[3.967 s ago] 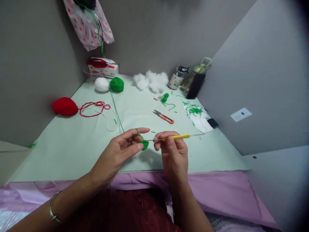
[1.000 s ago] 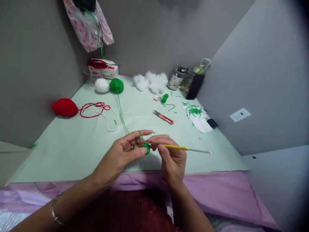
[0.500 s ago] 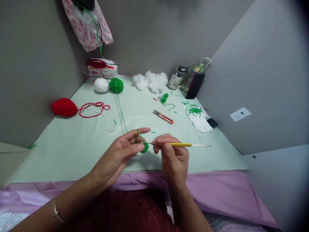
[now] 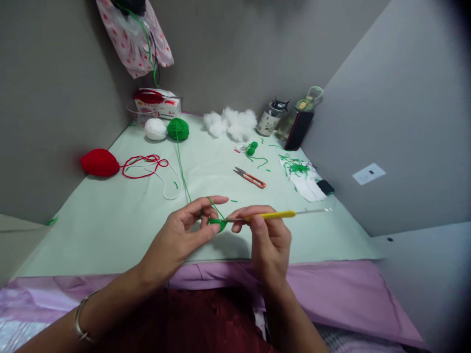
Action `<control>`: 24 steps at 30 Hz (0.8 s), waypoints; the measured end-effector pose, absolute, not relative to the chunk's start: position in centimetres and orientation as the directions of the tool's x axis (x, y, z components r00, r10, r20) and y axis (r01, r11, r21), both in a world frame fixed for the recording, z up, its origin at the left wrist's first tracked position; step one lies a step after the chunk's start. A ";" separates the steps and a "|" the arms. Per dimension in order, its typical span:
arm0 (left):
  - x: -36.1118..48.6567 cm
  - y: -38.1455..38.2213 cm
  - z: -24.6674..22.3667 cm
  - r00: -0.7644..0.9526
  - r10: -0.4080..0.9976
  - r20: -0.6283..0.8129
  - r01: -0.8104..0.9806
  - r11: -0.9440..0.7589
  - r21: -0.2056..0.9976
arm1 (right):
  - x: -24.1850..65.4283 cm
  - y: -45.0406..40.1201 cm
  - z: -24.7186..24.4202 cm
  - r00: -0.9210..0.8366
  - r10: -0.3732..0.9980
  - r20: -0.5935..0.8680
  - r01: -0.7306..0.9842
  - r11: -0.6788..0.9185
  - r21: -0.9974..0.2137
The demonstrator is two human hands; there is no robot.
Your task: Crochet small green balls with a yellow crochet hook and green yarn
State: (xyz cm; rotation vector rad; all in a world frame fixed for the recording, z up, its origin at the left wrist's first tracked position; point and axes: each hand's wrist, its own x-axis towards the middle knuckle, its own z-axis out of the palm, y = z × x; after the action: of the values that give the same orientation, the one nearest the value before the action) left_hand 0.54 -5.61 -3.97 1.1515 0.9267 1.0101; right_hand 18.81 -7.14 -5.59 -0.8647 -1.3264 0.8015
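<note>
Between the thumb and fingers of my left hand point(image 4: 184, 230) is a small green crochet piece point(image 4: 220, 224). A green yarn strand point(image 4: 183, 171) runs over my raised left index finger and back to the green yarn ball point(image 4: 178, 129). My right hand point(image 4: 270, 240) grips a crochet hook point(image 4: 277, 214) by its yellow handle. The hook's thin metal tip meets the edge of the green piece, and its other metal end points right. Whether the tip is inside a stitch is too small to tell.
Orange thread snips point(image 4: 250, 177) lie beyond my hands. Left are a red yarn ball point(image 4: 100, 163) and a white yarn ball point(image 4: 155, 129). White stuffing point(image 4: 231, 123), a pen holder point(image 4: 268, 120), a bottle point(image 4: 303, 105) and a phone point(image 4: 299, 131) stand behind; green scraps point(image 4: 297, 168) lie right.
The hook has tilted, its right end now higher, and my right hand has shifted slightly right. The green piece has turned in my left fingers, showing more of its edge.
</note>
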 end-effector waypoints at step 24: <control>1.8 -5.7 -4.6 0.309 0.938 -0.155 -0.447 0.287 0.847 | 18.4 -7.6 -7.1 -0.095 0.589 0.803 0.516 0.719 -0.466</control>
State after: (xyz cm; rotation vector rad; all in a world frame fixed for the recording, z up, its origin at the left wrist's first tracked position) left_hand 1.84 -5.75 -4.56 0.7909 0.7561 1.0529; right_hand 18.37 -7.56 -7.14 -0.8811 -1.7427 0.0767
